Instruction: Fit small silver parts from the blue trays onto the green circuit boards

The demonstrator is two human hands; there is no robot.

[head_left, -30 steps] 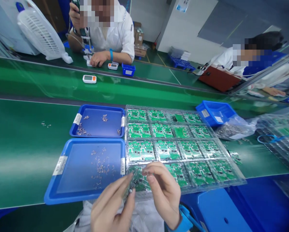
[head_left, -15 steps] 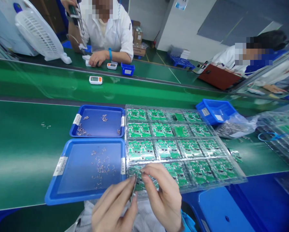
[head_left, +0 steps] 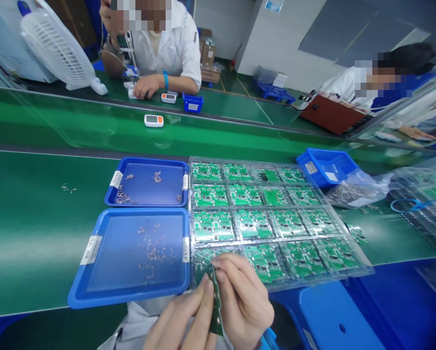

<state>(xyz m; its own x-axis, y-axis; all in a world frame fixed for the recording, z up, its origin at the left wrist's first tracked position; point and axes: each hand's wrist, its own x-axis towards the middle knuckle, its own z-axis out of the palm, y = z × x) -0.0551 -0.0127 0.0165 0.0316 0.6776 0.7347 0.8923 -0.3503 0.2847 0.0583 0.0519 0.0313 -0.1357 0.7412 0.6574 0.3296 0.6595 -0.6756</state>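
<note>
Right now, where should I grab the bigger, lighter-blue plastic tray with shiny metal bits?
Probably by the raised left rim of the light-blue rectangular plastic tray, coming from the left. Green tabletop lies on that side, while its right side sits close to the clear plastic tray of circuit boards and its far side close to the dark-blue plastic tray. Keep it level: the silvery metal pieces look loose.

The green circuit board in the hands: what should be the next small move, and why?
Perhaps steady the circuit board with the left hand, which grips it: the right hand pinches at its far end, where a push might tilt it. What is pinched there is unclear.
</note>
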